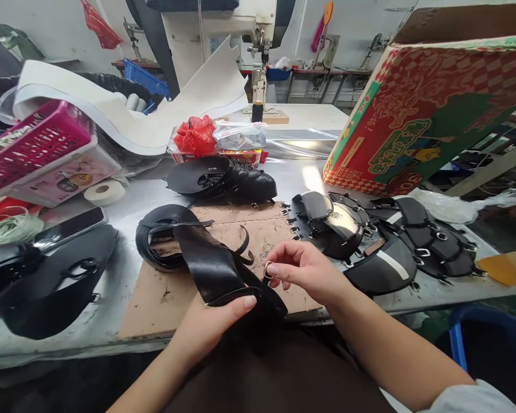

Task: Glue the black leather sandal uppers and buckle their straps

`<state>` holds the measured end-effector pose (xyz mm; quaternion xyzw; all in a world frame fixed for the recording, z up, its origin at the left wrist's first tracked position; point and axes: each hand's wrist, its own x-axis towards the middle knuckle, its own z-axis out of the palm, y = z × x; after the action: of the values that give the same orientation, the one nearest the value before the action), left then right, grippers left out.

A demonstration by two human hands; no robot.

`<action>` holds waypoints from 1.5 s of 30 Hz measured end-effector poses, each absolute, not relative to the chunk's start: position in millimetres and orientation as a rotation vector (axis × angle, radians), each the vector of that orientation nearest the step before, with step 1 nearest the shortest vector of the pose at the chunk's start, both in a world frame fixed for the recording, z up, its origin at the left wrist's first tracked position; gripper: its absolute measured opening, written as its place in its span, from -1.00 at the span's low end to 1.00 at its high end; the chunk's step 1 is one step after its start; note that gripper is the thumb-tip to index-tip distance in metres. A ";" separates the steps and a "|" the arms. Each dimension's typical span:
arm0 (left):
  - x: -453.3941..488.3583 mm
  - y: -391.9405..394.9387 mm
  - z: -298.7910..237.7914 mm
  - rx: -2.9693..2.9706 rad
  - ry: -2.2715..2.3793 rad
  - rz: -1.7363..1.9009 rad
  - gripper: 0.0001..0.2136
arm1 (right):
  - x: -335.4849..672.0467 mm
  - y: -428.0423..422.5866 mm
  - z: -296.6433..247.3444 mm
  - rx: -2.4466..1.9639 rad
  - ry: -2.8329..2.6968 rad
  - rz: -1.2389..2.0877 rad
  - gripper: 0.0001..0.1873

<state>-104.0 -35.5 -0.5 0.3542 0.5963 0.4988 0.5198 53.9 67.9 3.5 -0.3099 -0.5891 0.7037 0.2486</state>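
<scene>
My left hand (217, 321) grips the near end of a black leather piece (206, 258) that slopes up over a brown cardboard sheet (163, 298); the thumb presses on its top. My right hand (303, 269) pinches a small metal ring (268, 269) between thumb and fingers, just right of the leather piece and close to a thin black strap (245, 241) on it. Both hands are closed.
Piles of black leather pieces lie behind (223, 178), at right (395, 241) and at left (47, 281). A phone (71, 226), tape roll (104, 192), pink basket (34, 143), red bag (195, 135), a colourful carton (430, 109) and a sewing machine (223, 28) ring the metal table (301, 172).
</scene>
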 end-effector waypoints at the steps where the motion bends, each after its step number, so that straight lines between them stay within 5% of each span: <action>1: -104.5 -35.4 0.4 0.869 1.409 1.185 -0.74 | 51.8 66.2 4.4 -0.851 -1.593 1.927 -0.71; 36: -102.8 -33.9 -0.6 0.765 1.371 1.221 -0.71 | 42.8 50.9 11.2 -0.732 -1.817 1.728 -0.84; 45: -100.9 -35.8 -1.8 0.749 1.327 1.240 -0.69 | 50.8 44.6 11.0 -0.630 -1.878 1.735 -0.60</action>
<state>-100.9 -35.8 -1.8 0.3170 0.5617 0.5250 0.5553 50.8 44.6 11.0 -0.2315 -0.6901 0.6378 0.2515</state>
